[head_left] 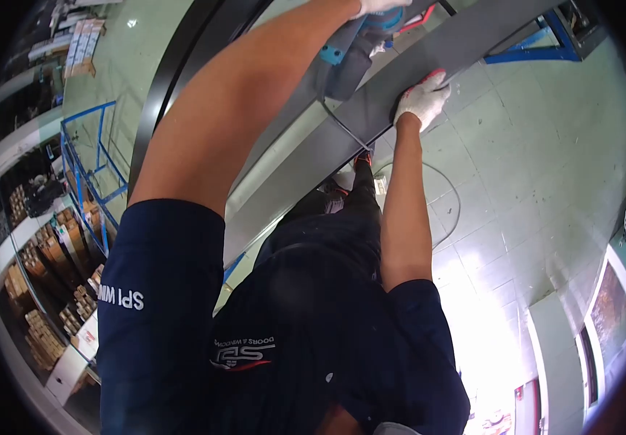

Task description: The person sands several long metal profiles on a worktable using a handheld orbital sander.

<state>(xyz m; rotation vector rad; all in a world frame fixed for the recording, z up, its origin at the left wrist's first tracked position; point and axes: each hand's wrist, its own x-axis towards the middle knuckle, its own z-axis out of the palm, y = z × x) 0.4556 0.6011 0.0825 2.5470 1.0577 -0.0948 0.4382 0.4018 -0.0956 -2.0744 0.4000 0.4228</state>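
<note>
My left hand (384, 5), in a white glove, is at the top edge and partly cut off. It is closed on the top of a teal and dark power tool (349, 61), which sits over a long grey metal profile (313, 148). The working end of the tool is hidden. A cable (342, 122) runs down from the tool. My right hand (423, 101), in a white glove with red fingertips, grips the near edge of the profile, its fingers partly curled and partly hidden.
Blue metal stands (538, 54) show under the profile at right, and a blue frame cart (95, 156) at left. Stacked timber-like lengths (59, 239) fill a rack at far left. A cable loops across the tiled floor (501, 181) beside my feet.
</note>
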